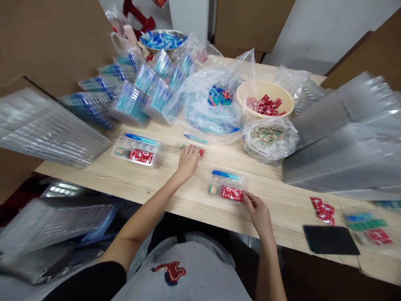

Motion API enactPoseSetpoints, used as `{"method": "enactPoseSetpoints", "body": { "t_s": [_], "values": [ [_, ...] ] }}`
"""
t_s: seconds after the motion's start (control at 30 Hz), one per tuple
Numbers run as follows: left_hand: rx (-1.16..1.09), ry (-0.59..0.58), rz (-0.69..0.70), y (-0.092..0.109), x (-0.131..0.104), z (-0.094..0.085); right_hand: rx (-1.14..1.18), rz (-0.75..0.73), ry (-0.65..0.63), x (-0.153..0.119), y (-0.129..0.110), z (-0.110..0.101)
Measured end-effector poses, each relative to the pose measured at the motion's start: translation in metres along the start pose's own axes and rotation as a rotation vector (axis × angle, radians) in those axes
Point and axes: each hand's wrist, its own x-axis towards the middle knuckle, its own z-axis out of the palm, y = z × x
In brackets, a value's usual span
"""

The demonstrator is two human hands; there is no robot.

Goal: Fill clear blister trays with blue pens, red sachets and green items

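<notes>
My left hand (188, 161) lies palm down on the table, fingers stretched over a red packet with white print (201, 152); its fingertips partly hide what is under them. Just beyond it is a blue pen (196, 138). My right hand (258, 211) pinches the right edge of a clear plastic tray (242, 179). In that tray are a blue pen (225, 174), a striped eraser-like block (213, 190) and a red packet (232, 193). To the left, another clear tray (158, 161) holds a similar pen, block and red packet.
Stacked clear trays stand at left (53, 129) and right (341, 138). Behind are filled packs (130, 102), a bag of pens (206, 113), a cream bowl (290, 102) of red packets and a bag of small blocks (267, 138). A black phone (331, 240) lies at front right.
</notes>
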Motion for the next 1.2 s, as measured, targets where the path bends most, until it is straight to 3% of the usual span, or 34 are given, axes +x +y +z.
{"method": "enactPoseSetpoints", "body": {
  "t_s": [0.2,0.33,0.47,0.6,0.7,0.83,0.93,1.03,1.2],
  "values": [
    [0.116,-0.016,-0.008,-0.045,-0.002,-0.001,0.016,-0.031,0.011,0.001,0.001,0.0],
    [0.126,-0.02,0.011,-0.046,-0.018,0.0,0.028,-0.028,0.006,0.001,-0.002,0.0],
    [0.159,0.048,-0.006,-0.043,-0.046,-0.011,0.034,-0.028,0.011,-0.001,-0.005,0.0],
    [0.196,0.232,0.099,-0.025,-0.082,-0.036,0.035,-0.028,0.046,-0.003,-0.009,-0.003],
    [0.204,0.338,0.22,0.008,-0.105,-0.047,0.088,-0.038,0.164,-0.006,-0.016,-0.006],
    [0.166,0.32,0.338,0.062,-0.119,-0.037,0.287,-0.023,0.165,-0.007,-0.026,-0.008],
    [0.12,0.289,0.348,0.086,-0.121,-0.018,0.328,0.02,0.15,-0.003,-0.028,-0.007],
    [0.005,0.347,0.367,0.087,-0.124,-0.002,0.275,0.072,0.138,0.003,-0.024,-0.006],
    [-0.206,0.412,0.366,0.062,-0.13,0.008,0.146,0.018,0.165,0.012,-0.019,-0.005]
  ]
}}
